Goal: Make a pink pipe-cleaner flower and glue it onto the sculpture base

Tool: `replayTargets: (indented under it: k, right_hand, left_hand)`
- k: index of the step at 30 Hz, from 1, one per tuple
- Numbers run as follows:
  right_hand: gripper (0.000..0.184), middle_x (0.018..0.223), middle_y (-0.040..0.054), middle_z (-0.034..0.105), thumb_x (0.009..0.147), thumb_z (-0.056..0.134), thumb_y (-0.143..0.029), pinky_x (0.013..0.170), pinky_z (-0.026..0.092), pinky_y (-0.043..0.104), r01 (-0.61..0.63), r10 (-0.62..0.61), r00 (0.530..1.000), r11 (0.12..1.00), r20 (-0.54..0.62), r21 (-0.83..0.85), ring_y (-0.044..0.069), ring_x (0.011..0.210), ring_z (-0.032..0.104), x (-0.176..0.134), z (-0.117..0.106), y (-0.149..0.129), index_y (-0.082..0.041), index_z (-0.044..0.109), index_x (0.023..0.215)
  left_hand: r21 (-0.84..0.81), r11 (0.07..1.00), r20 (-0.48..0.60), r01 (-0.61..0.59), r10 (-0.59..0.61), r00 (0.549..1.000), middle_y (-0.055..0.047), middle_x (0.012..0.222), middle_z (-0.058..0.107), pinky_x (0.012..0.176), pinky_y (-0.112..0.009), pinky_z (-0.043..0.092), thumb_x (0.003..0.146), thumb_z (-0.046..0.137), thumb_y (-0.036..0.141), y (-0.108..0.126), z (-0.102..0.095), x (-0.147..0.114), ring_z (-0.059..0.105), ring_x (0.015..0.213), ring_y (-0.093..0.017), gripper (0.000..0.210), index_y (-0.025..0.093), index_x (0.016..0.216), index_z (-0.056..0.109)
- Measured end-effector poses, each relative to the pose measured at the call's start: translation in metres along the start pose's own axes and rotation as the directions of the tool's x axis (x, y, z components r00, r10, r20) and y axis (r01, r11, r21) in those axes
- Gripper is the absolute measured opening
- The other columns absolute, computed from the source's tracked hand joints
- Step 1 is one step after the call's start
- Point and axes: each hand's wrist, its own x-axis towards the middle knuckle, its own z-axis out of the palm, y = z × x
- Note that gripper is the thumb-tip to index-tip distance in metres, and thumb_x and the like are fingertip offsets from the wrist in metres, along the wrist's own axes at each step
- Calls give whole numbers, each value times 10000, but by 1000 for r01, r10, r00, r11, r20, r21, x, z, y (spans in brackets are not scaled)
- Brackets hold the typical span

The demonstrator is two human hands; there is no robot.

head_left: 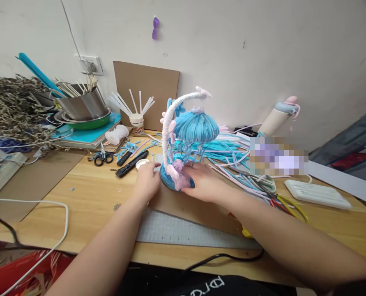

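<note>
A pipe-cleaner jellyfish ornament point(196, 126) stands upright in front of me, its fluffy blue cap and tendrils hanging under a white wrapped arch point(167, 131). Pink flowers sit along the arch, and its foot is a round blue base point(167, 180) with a pink piece on the front. My left hand point(148, 179) is against the left side of the base, fingers curled. From the right, my right hand point(203, 181) closes around the base, its thumb at the front and its other fingers partly hidden behind.
Behind lie blue and lilac pipe cleaners point(222, 150). Left are scissors point(102, 157), a black utility knife point(132, 164) and a paper cup of white sticks point(136, 122). Yellow-handled pliers point(290, 207) and a white power strip point(316, 193) are right. A cutting mat point(176, 228) lies in front.
</note>
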Motion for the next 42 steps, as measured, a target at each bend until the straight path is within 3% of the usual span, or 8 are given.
replayTargets:
  k: [7, 18, 42]
  right_hand:
    - [523, 1287, 129, 611, 754, 673, -327, 983, 348, 510, 6, -2, 998, 998, 63, -66, 378, 1197, 504, 9, -2, -4, -237, 607, 1265]
    - [462, 1232, 126, 660, 740, 674, -408, 974, 357, 510, -11, 27, 990, 993, 136, -116, 382, 1163, 549, 21, -4, -4, -251, 670, 1173]
    - [386, 1088, 82, 712, 736, 652, -438, 864, 349, 440, -30, 34, 999, 991, 27, -132, 354, 1057, 573, 17, 5, 5, -279, 678, 1088]
  left_hand:
    - [114, 990, 131, -89, 74, 989, -142, 1158, 674, 1045, -442, 395, 748, 584, 190, 3, 1, -1, 561, 1160, -315, 383, 160, 1119, 674]
    - [203, 978, 132, -57, 30, 991, -147, 1127, 693, 963, -462, 429, 814, 624, 339, 5, 2, -4, 578, 1121, -349, 337, 177, 1104, 686]
    - [239, 970, 140, -39, 5, 990, -153, 1147, 701, 958, -445, 429, 833, 613, 381, 9, 0, -7, 593, 1121, -348, 346, 183, 1106, 692]
